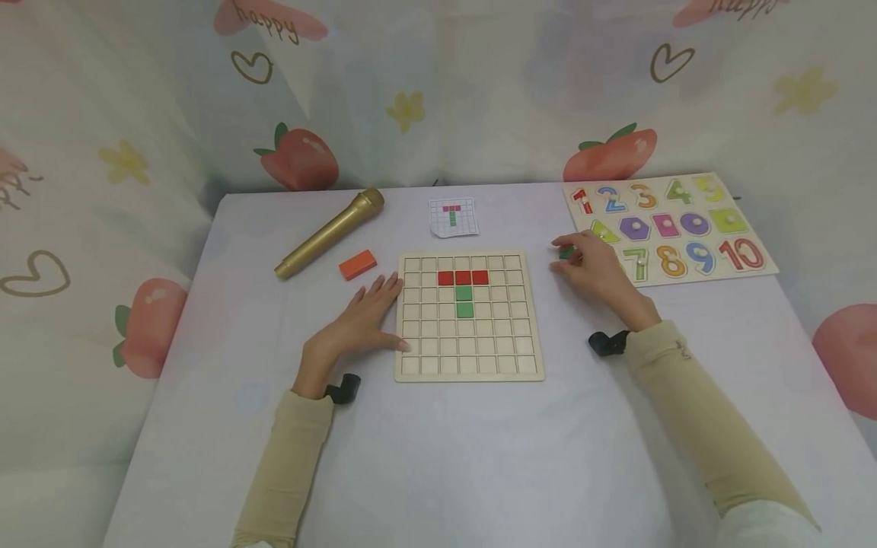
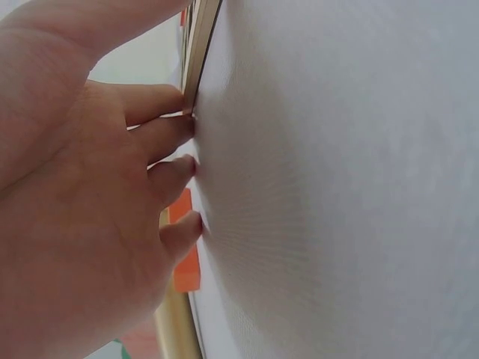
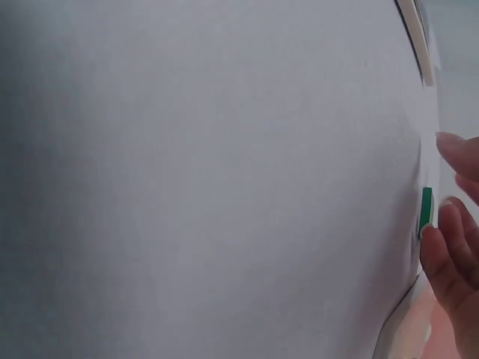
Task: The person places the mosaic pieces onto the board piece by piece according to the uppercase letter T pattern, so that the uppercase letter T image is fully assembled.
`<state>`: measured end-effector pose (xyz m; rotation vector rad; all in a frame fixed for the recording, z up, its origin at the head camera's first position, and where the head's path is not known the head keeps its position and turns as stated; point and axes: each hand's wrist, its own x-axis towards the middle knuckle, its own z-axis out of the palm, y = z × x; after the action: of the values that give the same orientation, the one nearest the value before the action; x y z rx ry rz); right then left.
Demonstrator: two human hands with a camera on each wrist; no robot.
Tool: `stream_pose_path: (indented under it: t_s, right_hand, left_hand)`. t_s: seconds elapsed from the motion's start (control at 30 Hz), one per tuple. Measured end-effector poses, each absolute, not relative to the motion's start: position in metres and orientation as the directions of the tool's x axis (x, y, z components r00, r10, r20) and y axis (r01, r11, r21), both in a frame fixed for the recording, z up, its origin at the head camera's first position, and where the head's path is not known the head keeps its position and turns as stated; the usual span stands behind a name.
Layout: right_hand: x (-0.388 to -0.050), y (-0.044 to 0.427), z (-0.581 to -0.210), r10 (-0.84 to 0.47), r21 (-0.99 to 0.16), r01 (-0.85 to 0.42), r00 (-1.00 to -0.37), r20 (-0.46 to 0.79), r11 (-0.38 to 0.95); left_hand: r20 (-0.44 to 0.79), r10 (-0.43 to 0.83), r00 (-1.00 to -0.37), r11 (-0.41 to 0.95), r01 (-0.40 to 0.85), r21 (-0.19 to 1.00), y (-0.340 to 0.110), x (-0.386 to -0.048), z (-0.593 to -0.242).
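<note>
A wooden grid board lies in the middle of the table, with three red tiles in a row and two green tiles below the middle one. Along the board's left edge rests my left hand, its fingers spread and the thumb touching the rim. To the right of the board, my right hand is at another green tile. In the right wrist view a fingertip is at that tile's edge, while the thumb stands apart from it. Part of this tile is hidden behind the fingers.
Behind the board lies a paper card printed with a red and green T pattern. A gold microphone and an orange block are at the back left. The number and shape puzzle lies at the back right, partly under the right hand.
</note>
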<state>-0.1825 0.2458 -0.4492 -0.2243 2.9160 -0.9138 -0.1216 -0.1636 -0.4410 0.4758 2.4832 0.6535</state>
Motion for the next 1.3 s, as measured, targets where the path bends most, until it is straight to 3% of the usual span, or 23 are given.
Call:
stream_pose_path:
  t_s: [0.77,1.3]
  right_hand:
    - [-0.191,0.258,-0.449,-0.093,-0.583,0.008,-0.985,-0.142,0.812]
    - [-0.187,0.248,-0.449,-0.143,-0.566,-0.051,-0.982,-0.120,0.823]
  left_hand:
    - [-0.387,0.453,-0.803,0.817,0.201,0.540,-0.162,-0.122,-0.437]
    - [-0.393,0.444,-0.805,0.823,0.193,0.534,-0.163,-0.121,-0.443]
